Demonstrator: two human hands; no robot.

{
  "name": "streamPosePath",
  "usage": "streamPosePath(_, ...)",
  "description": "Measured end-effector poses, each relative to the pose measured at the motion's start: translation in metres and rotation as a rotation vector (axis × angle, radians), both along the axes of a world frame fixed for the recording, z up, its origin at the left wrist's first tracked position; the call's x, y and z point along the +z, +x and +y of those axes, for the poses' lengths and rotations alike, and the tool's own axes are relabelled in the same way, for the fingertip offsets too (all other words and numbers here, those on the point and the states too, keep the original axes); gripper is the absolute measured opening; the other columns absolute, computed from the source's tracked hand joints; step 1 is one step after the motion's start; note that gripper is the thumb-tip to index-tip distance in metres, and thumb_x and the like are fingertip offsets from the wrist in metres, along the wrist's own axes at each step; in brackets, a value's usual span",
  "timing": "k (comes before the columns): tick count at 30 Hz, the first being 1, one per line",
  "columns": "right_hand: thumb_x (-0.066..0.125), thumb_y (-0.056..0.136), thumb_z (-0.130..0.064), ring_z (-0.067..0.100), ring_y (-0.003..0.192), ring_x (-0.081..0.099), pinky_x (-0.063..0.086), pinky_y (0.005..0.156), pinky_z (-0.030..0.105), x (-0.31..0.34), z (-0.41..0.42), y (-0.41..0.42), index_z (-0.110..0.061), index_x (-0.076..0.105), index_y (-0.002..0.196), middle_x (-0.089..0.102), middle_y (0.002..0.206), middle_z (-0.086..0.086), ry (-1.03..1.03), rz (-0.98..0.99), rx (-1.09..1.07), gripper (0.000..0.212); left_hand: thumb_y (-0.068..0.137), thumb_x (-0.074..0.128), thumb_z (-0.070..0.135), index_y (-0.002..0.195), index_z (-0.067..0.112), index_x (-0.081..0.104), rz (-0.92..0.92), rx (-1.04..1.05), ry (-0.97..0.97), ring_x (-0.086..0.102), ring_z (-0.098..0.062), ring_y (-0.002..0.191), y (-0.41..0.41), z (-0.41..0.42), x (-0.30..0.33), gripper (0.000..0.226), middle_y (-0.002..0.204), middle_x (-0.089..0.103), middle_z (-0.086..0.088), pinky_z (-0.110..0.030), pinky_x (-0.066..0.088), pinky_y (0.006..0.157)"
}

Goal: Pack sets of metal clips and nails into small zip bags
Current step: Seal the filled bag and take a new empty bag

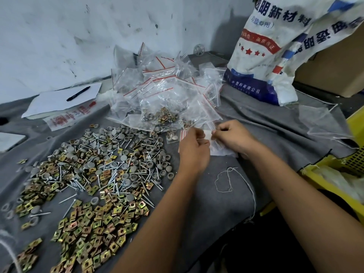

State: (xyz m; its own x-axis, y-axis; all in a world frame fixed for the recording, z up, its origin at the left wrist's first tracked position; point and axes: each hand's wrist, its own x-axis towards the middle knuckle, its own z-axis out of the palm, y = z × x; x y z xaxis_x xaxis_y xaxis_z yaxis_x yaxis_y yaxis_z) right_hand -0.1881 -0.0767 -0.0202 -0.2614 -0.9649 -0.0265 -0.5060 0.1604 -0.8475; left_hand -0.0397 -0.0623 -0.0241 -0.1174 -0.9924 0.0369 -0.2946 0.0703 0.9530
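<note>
Hands met over a small clear zip bag [209, 137] near the middle of the grey cloth-covered table [206, 194]: the left hand [194, 148] pinched the bag's left edge with curled fingers, and the right hand [234, 137] pinched its right edge, thumb and forefinger closed on the plastic. What lay inside that bag could not be made out. Just left of the left hand sat another small bag [173, 136] holding a few grey caps. Beyond the hands rose a heap of zip bags [167, 89] with red seal strips, some already filled with hardware. Left of the forearms spread a loose pile of nails [110, 174] mixed with grey caps [126, 154], and nearer the person a patch of brass-coloured metal clips [94, 227]. A pen [78, 93] rested on white paper [59, 99] at the far left. A printed woven sack [275, 56] stood at the back right, and a yellow crate [334, 174] sat beside the right forearm.
</note>
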Motion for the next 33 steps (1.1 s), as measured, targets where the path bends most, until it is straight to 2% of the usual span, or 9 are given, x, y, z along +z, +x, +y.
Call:
streamPosePath(5, 0.066, 0.097, -0.016, 0.009, 0.049, 0.048, 0.038, 0.054, 0.025, 0.007, 0.005, -0.004, -0.014, 0.071, 0.069, 0.060, 0.055, -0.005, -0.046, -0.158, -0.117, 0.028, 0.091, 0.055, -0.002, 0.127, 0.007, 0.068, -0.156, 0.004, -0.094, 0.066, -0.021, 0.104, -0.005, 0.003, 0.000, 0.039, 0.114, 0.070, -0.010, -0.035, 0.052, 0.098)
streamPosePath(8, 0.066, 0.098, -0.018, 0.009, 0.055, 0.049, 0.038, 0.060, 0.027, 0.016, 0.014, -0.013, -0.015, 0.070, 0.069, 0.062, 0.061, -0.004, -0.139, -0.240, -0.290, 0.029, 0.089, 0.054, -0.004, 0.118, 0.003, 0.075, -0.281, -0.050, -0.158, 0.062, -0.024, 0.115, -0.007, 0.005, 0.001, 0.037, 0.125, 0.067, -0.011, -0.019, 0.042, 0.096)
streamPosePath(12, 0.068, 0.099, -0.021, 0.016, 0.074, 0.052, 0.043, 0.070, 0.032, 0.051, 0.028, -0.032, -0.019, 0.064, 0.071, 0.061, 0.072, -0.002, -0.349, -0.563, -0.515, 0.028, 0.088, 0.047, 0.009, 0.108, -0.006, 0.076, -0.448, -0.158, -0.250, 0.058, -0.036, 0.114, -0.013, 0.011, 0.004, 0.038, 0.121, 0.063, -0.023, -0.028, 0.042, 0.093)
streamPosePath(18, 0.074, 0.094, -0.026, 0.000, 0.054, 0.052, 0.044, 0.052, 0.020, 0.119, 0.052, -0.034, -0.016, 0.070, 0.072, 0.066, 0.069, -0.007, -0.693, -0.655, -0.441, 0.025, 0.084, 0.039, 0.027, 0.116, 0.002, 0.076, -0.569, -0.223, -0.170, 0.052, -0.037, 0.122, -0.014, 0.008, 0.011, 0.055, 0.126, 0.060, -0.023, -0.035, 0.039, 0.105)
streamPosePath(20, 0.077, 0.091, -0.022, 0.001, 0.057, 0.055, 0.047, 0.052, 0.022, 0.131, 0.053, -0.020, -0.012, 0.069, 0.071, 0.067, 0.064, -0.008, -0.718, -0.599, -0.368, 0.024, 0.084, 0.038, 0.025, 0.112, 0.004, 0.077, -0.438, -0.209, -0.088, 0.057, -0.032, 0.120, -0.009, 0.008, 0.016, 0.053, 0.121, 0.067, -0.019, -0.032, 0.043, 0.102)
streamPosePath(22, 0.078, 0.090, -0.019, 0.006, 0.059, 0.056, 0.049, 0.054, 0.023, 0.131, 0.053, 0.003, -0.011, 0.067, 0.068, 0.065, 0.062, -0.005, -0.680, -0.534, -0.291, 0.026, 0.095, 0.048, 0.012, 0.111, 0.009, 0.078, -0.140, -0.112, 0.035, 0.067, -0.029, 0.111, 0.000, 0.004, 0.022, 0.034, 0.117, 0.074, -0.012, -0.030, 0.052, 0.098)
streamPosePath(24, 0.078, 0.090, -0.021, 0.012, 0.057, 0.052, 0.049, 0.054, 0.025, 0.123, 0.052, 0.032, -0.013, 0.066, 0.064, 0.060, 0.061, 0.000, -0.593, -0.536, -0.173, 0.029, 0.103, 0.055, 0.016, 0.110, 0.011, 0.074, 0.204, -0.062, 0.128, 0.071, -0.027, 0.098, 0.017, 0.005, 0.031, 0.022, 0.112, 0.073, -0.013, -0.039, 0.057, 0.098)
streamPosePath(28, 0.065, 0.098, -0.017, 0.009, 0.053, 0.045, 0.036, 0.050, 0.021, 0.110, 0.043, 0.096, -0.009, 0.069, 0.076, 0.058, 0.067, 0.005, -0.458, -0.980, 0.205, 0.024, 0.103, 0.050, 0.050, 0.116, 0.014, 0.057, 0.815, -0.246, 0.460, 0.074, -0.026, 0.085, 0.062, 0.016, 0.051, 0.039, 0.108, 0.071, -0.019, -0.037, 0.063, 0.083)
streamPosePath(33, 0.054, 0.103, -0.010, 0.014, 0.062, 0.054, 0.046, 0.055, 0.022, 0.104, 0.018, 0.150, -0.005, 0.074, 0.090, 0.067, 0.074, 0.006, -0.334, -1.026, 0.464, 0.024, 0.085, 0.066, 0.008, 0.104, 0.005, 0.062, 1.011, -0.107, 0.309, 0.069, -0.011, 0.071, 0.165, 0.024, 0.056, 0.019, 0.087, 0.074, -0.007, -0.016, 0.058, 0.062)
